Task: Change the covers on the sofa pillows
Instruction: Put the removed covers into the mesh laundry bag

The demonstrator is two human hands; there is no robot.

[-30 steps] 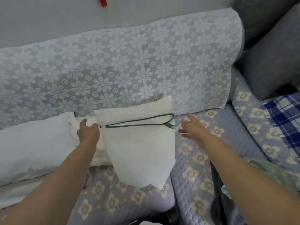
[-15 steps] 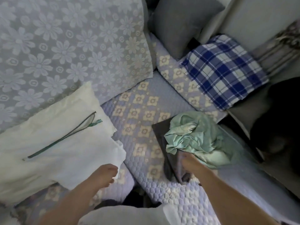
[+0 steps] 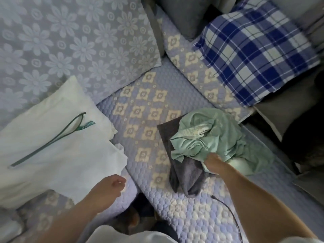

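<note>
Head view. Left of the green cover (image 3: 215, 137), one bare white pillow (image 3: 52, 149) lies released; the left hand (image 3: 112, 186) now hangs loosely curled, empty. The right hand (image 3: 213, 163) has reached the green cover and pinches its edge — recovering comes next. Beyond it, one plaid pillow (image 3: 254, 53); beneath, one grey cloth (image 3: 185, 176).

Hidden and cut-off parts

We cannot see the right hand's (image 3: 213, 162) fingers, buried under the green cloth (image 3: 215, 135), which also covers much of the grey cloth (image 3: 185, 174). The white pillow (image 3: 52, 148) runs off the left edge; print on its green tag (image 3: 88, 124) is too small for us.
</note>
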